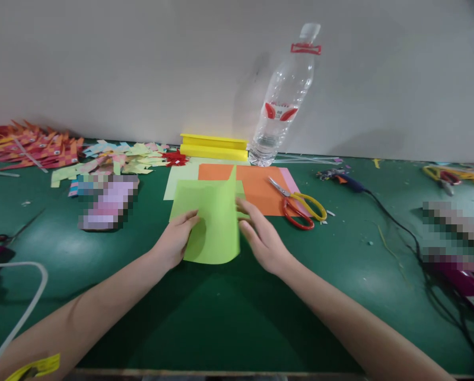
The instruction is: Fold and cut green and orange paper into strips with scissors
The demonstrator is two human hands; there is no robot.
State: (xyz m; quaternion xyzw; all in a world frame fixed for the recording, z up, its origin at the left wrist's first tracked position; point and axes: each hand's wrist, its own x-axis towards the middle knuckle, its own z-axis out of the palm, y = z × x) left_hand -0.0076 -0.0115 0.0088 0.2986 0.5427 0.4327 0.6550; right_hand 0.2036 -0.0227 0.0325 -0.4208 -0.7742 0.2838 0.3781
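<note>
A light green sheet of paper (213,227) is held up over the front of the table, its right side bending upward. My left hand (177,237) grips its left edge, thumb on the near face and fingers behind. Beside the curved right edge is my right hand (261,233), fingers apart; whether the fingertips touch the paper is hard to tell. Behind the sheet lie orange paper (256,188), pink paper (292,182) and pale green paper (175,182). Scissors (296,203) with one red and one yellow handle rest partly on the orange paper.
A clear plastic bottle (282,100) leans by the wall near a folded yellow strip (213,148). Paper scraps (121,159) and red-orange paper pieces (34,148) pile at left, behind a phone (112,203). At right are a glue gun (348,181), its cord and a purple power strip (463,280).
</note>
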